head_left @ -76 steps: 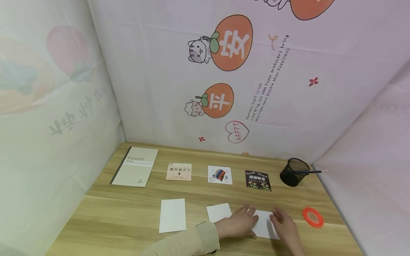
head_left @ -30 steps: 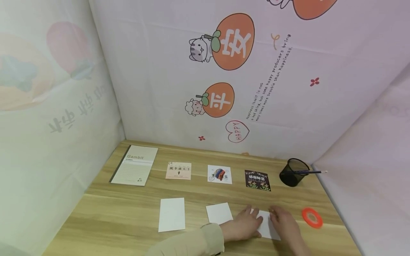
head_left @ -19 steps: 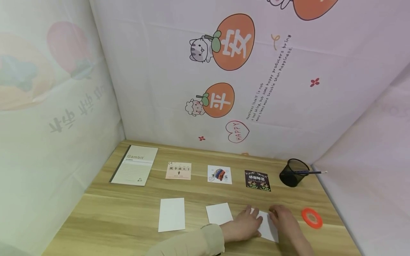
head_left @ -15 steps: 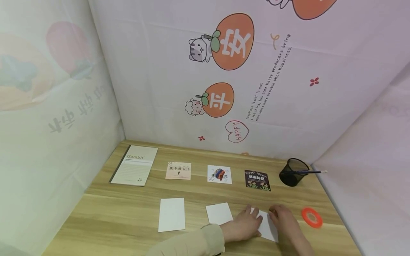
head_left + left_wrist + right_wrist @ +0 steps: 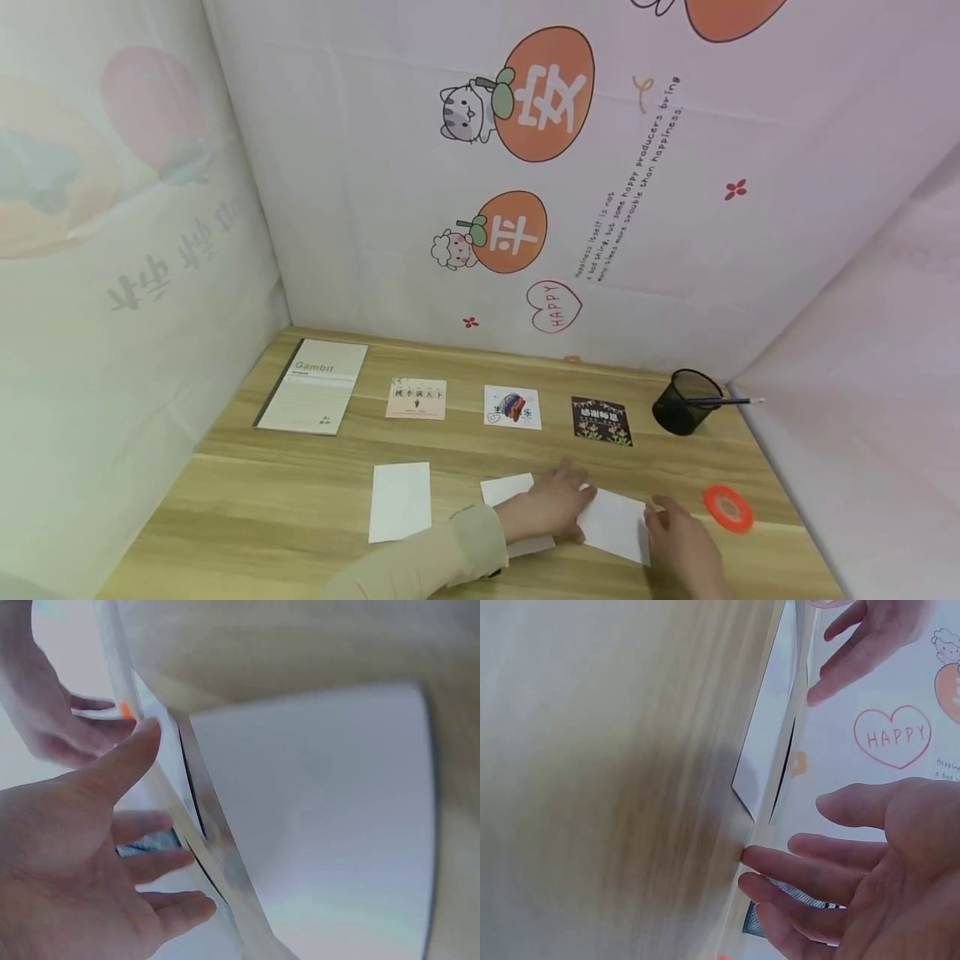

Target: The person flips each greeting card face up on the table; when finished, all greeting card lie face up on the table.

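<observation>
A blank white card [image 5: 617, 527] lies on the table between the two hands, slightly turned. At its left edge is my left hand [image 5: 549, 503], thumb and fingers extended and spread, nothing gripped. It partly covers a second white card [image 5: 504, 488], which fills much of the left wrist view as a pale sheet [image 5: 322, 817]. My right hand [image 5: 684, 547] is by the right edge of the first card, its fingers loosely bent and apart. In the right wrist view those fingers [image 5: 810, 874] hold nothing, and the card [image 5: 769, 727] lies beyond their tips.
A third white card [image 5: 400, 502] lies to the left. Behind stand a row of printed cards: cream [image 5: 416, 399], white [image 5: 513, 407] and dark [image 5: 602, 421]. A notebook [image 5: 312, 387] is back left, a black mesh pen cup [image 5: 678, 408] back right, an orange tape roll [image 5: 738, 518] at right.
My left hand has drawn left off the white card, over the middle card. My right hand has shifted slightly right, exposing more of the card, which was turned a little earlier on.
</observation>
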`<action>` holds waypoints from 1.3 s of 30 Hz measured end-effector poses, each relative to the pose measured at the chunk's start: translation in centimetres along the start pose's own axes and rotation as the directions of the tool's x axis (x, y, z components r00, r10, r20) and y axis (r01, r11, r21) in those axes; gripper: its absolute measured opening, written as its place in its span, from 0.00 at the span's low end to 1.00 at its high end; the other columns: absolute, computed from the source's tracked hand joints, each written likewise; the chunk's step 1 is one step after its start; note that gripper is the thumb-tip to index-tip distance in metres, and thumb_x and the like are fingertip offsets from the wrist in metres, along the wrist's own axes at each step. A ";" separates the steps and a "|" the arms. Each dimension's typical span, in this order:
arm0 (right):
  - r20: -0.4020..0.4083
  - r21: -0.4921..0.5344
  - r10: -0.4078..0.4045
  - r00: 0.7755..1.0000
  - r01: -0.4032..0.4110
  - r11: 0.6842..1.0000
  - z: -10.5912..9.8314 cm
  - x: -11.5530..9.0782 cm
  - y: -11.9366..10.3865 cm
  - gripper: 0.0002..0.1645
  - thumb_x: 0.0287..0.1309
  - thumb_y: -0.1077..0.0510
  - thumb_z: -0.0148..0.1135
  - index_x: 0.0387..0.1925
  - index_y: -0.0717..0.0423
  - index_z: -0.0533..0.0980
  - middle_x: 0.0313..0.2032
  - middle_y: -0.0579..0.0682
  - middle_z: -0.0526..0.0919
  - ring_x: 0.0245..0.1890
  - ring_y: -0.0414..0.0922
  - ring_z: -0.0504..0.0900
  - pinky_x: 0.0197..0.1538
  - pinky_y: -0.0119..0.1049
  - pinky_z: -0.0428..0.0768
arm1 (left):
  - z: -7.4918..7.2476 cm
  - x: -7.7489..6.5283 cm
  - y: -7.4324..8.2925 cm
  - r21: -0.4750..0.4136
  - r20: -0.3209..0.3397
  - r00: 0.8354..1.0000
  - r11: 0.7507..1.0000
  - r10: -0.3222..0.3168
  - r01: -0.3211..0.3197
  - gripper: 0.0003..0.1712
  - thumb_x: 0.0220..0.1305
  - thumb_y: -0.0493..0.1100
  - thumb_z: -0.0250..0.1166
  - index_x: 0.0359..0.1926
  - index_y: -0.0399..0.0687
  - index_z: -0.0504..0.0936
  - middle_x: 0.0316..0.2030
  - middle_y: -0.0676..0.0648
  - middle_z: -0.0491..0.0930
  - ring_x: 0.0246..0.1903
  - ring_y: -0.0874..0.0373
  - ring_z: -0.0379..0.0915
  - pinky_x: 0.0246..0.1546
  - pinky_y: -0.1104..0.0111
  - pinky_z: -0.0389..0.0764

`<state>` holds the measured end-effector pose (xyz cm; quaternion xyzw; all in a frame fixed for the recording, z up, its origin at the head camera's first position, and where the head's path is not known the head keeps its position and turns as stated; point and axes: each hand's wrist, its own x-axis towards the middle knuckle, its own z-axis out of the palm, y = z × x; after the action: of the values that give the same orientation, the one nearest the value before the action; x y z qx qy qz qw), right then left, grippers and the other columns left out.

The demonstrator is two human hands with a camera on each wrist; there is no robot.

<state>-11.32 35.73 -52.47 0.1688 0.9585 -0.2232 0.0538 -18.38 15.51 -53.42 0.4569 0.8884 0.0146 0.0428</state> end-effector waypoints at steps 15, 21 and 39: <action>-0.125 0.241 -0.018 0.992 0.048 0.969 0.6 -0.8 0.4 0.23 0.66 0.58 0.53 0.55 0.72 0.72 0.46 0.68 0.81 0.48 0.62 0.79 0.50 0.55 0.77 | 0.1 0.0 -0.2 0.028 0.030 1.000 1.000 -0.008 0.007 0.41 0.50 0.68 0.66 0.65 0.61 0.72 0.68 0.55 0.64 0.69 0.47 0.55 0.64 0.59 0.65; -0.145 0.313 0.040 0.989 0.008 0.950 0.7 -0.4 1.2 0.22 0.60 0.62 0.59 0.53 0.72 0.74 0.45 0.66 0.82 0.40 0.54 0.83 0.36 0.35 0.81 | 0.4 0.1 -0.2 0.035 0.040 0.999 0.999 -0.012 0.011 0.42 0.51 0.70 0.65 0.66 0.61 0.70 0.69 0.55 0.63 0.69 0.46 0.54 0.65 0.60 0.64; -0.006 0.524 0.056 0.998 -0.044 0.851 0.1 0.4 2.5 0.26 0.60 0.64 0.61 0.57 0.74 0.70 0.37 0.57 0.86 0.27 0.36 0.79 0.29 0.30 0.79 | 1.1 -0.2 -0.3 -0.004 -0.049 0.997 0.998 0.058 -0.058 0.46 0.49 0.70 0.66 0.64 0.50 0.72 0.64 0.48 0.68 0.64 0.51 0.63 0.64 0.65 0.65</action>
<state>-10.80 37.85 -53.65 0.2042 0.8575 -0.4723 0.0018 -18.39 15.21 -54.55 0.4819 0.8754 0.0293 0.0221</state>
